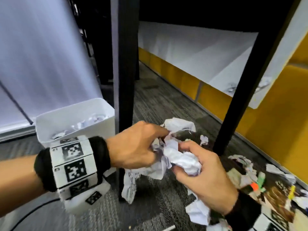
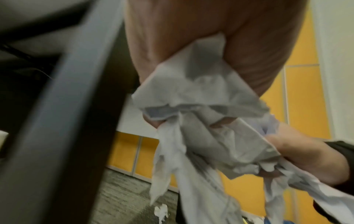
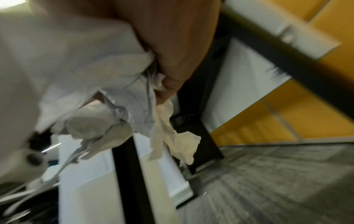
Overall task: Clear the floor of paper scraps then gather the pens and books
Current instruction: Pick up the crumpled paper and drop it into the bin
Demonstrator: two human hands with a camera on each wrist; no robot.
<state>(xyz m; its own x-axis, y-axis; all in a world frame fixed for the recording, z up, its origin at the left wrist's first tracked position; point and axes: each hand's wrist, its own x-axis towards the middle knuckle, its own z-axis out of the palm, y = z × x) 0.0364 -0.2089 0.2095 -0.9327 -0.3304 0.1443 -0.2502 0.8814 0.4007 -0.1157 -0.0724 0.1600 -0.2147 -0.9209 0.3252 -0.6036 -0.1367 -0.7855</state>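
Left hand: curled round the upper part of a wad of crumpled paper, held above the floor.
Right hand: fingers closed on the same wad from below.
Bin: white, stood on the floor left of the hands, paper seen inside.
Floor scraps: scattered to the right, where pens are mixed in.

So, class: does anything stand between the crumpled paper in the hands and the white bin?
Yes, in the head view: the black table leg stands between the crumpled paper and the white bin.
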